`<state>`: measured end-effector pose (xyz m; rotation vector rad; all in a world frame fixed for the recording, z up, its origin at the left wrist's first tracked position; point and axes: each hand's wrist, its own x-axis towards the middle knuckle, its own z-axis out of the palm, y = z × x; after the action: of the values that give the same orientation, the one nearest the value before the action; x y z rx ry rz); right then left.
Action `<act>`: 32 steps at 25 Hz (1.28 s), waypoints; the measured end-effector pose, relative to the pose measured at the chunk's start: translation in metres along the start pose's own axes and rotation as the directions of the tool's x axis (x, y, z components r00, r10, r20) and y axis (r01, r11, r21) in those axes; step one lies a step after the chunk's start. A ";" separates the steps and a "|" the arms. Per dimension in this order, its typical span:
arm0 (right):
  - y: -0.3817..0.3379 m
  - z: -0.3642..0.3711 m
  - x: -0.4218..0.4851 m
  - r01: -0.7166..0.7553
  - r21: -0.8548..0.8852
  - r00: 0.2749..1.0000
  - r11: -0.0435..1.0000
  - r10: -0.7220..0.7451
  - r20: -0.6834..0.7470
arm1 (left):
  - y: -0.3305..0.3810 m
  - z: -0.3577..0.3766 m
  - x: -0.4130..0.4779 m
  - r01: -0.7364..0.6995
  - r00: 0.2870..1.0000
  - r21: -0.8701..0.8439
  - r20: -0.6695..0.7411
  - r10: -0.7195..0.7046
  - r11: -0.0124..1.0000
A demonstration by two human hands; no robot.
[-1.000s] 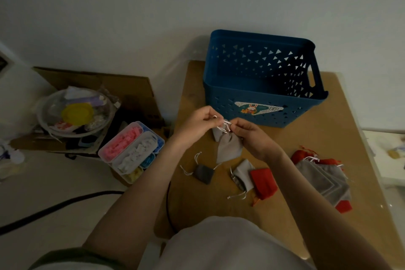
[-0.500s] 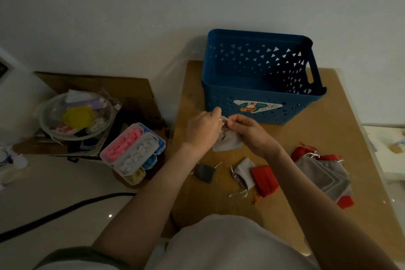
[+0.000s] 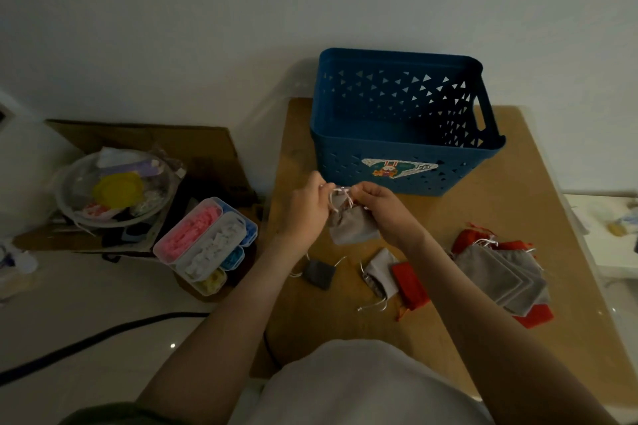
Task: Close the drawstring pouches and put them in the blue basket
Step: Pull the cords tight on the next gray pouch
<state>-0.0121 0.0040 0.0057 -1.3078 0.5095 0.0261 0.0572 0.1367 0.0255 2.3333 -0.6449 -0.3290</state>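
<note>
A light grey drawstring pouch hangs between my hands just in front of the blue basket. My left hand pinches its white cord on the left side, and my right hand pinches the cord on the right side. The pouch's mouth is bunched up at the top. On the wooden table lie a dark grey pouch, a light grey pouch, a red pouch and a pile of grey and red pouches. The basket's floor looks bare.
Left of the table, on a lower surface, stands a clear compartment box with pink, white, blue and yellow pieces. A clear bowl of odds and ends sits on cardboard behind it. A black cable crosses the floor.
The pouch has dropped a little lower and its top has gathered tighter. My hands have drawn slightly apart along the cord, staying in front of the basket.
</note>
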 end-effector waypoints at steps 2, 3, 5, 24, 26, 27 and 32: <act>0.000 -0.009 -0.001 -0.002 0.094 0.994 0.996 0.012 -0.105 | -0.011 0.002 0.002 0.216 0.975 -0.187 -0.003 -0.221 0.958; 0.002 -0.014 -0.001 -0.002 0.135 0.989 0.991 0.022 -0.147 | -0.016 0.002 0.003 0.302 0.951 -0.254 0.011 -0.309 0.919; 0.006 -0.022 0.001 -0.019 0.191 0.977 0.981 0.059 -0.203 | -0.024 0.002 0.002 0.398 0.914 -0.314 0.057 -0.401 0.862; -0.009 -0.013 0.003 0.002 0.078 0.999 0.997 -0.005 0.043 | 0.012 0.002 0.007 0.351 0.933 -0.362 0.207 -0.293 0.863; -0.012 -0.010 0.002 -0.016 -0.032 0.998 0.999 0.018 0.063 | 0.011 0.000 0.008 0.323 0.942 -0.233 0.176 -0.287 0.917; -0.013 -0.009 0.002 -0.031 -0.079 0.996 0.996 0.038 0.077 | 0.009 0.001 0.008 0.299 0.946 -0.203 0.188 -0.262 0.932; -0.014 0.004 -0.002 0.012 -0.310 0.973 0.951 0.060 0.222 | 0.019 -0.002 0.008 0.312 0.936 -0.231 0.240 -0.256 0.922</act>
<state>-0.0080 0.0045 0.0200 -1.5824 0.3307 0.2847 0.0579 0.1213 0.0399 2.1455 -0.3257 -0.7526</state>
